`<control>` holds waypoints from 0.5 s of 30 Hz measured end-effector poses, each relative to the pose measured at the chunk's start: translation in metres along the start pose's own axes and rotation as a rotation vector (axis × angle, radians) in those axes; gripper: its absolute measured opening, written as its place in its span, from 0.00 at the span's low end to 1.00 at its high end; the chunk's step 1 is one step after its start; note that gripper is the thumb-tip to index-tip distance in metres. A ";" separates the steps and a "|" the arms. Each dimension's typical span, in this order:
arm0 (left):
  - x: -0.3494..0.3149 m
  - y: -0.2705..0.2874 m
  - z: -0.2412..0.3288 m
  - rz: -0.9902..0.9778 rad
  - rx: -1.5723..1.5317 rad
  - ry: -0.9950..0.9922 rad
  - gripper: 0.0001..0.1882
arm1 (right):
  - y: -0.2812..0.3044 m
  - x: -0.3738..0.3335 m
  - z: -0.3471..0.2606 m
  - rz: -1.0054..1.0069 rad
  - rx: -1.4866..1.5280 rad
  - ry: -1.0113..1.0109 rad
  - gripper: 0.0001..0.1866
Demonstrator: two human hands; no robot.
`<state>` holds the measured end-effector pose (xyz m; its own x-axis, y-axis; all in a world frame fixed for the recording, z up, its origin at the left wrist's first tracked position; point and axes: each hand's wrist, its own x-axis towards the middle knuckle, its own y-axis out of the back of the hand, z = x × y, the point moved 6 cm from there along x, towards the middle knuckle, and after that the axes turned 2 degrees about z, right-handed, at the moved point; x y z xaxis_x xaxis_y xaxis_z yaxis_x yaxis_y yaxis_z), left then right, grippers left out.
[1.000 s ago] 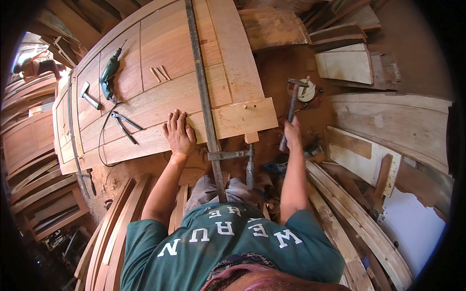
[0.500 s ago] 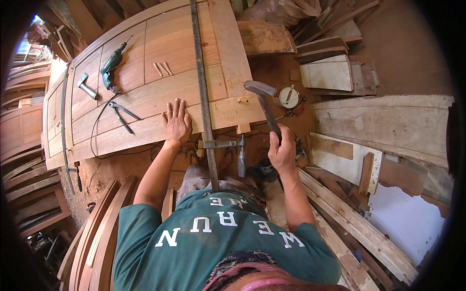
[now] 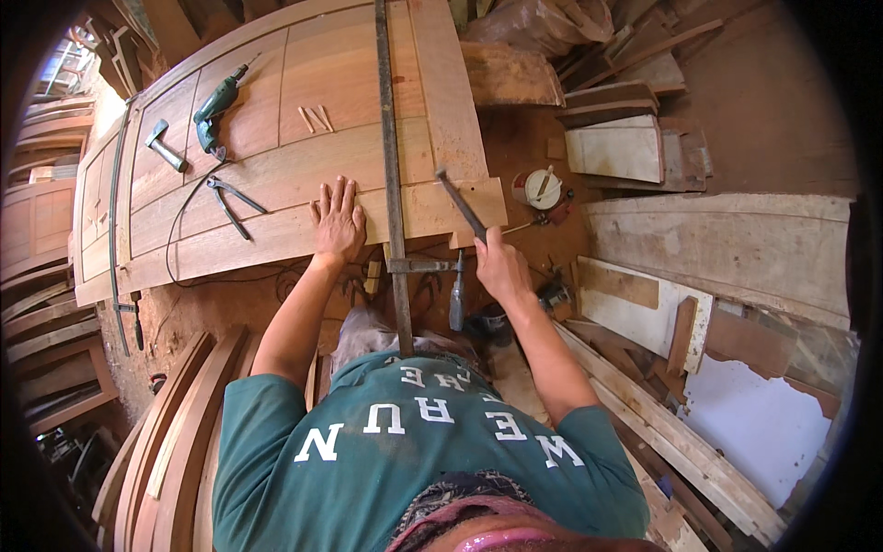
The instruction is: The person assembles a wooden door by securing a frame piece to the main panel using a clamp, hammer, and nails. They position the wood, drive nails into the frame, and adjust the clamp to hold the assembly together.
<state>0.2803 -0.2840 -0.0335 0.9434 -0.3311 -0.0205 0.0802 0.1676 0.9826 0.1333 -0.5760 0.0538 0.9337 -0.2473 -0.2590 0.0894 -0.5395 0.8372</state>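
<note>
Right hand [image 3: 504, 269]: grip was wrapped around a hammer [image 3: 463, 207], its head at the near right corner of the wooden panel [image 3: 345, 78]. Left hand [image 3: 340, 223]: grip was wide, laid flat on the panel, left of the clamp bar [image 3: 388, 138].

The tools are carried by a panelled wooden door [image 3: 345, 83], laid flat. A green drill [image 3: 216, 106] is set down on it, its cord [image 3: 189, 194] trailed across the wood and over the near edge. A short hammer [image 3: 168, 153] is placed left of the drill, and opened pincers [image 3: 230, 211] are laid nearer that edge. Three thin pegs [image 3: 316, 119] are grouped to the drill's right. The door is crossed by two metal bars [image 3: 390, 129], and the left hand [image 3: 339, 221] is rested flat upon it.
</note>
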 end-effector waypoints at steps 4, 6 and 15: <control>0.001 0.003 -0.006 -0.004 -0.015 0.024 0.31 | 0.029 0.017 -0.006 0.020 -0.007 0.043 0.18; 0.000 0.005 -0.005 -0.021 -0.026 0.026 0.32 | 0.049 -0.009 -0.033 0.198 0.228 0.169 0.17; 0.011 0.005 -0.009 0.000 -0.025 0.018 0.32 | 0.026 0.018 -0.028 0.083 0.101 0.197 0.17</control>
<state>0.2942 -0.2789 -0.0304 0.9489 -0.3147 -0.0236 0.0877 0.1910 0.9777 0.1626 -0.5721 0.0847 0.9870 -0.1377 -0.0835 -0.0168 -0.6040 0.7968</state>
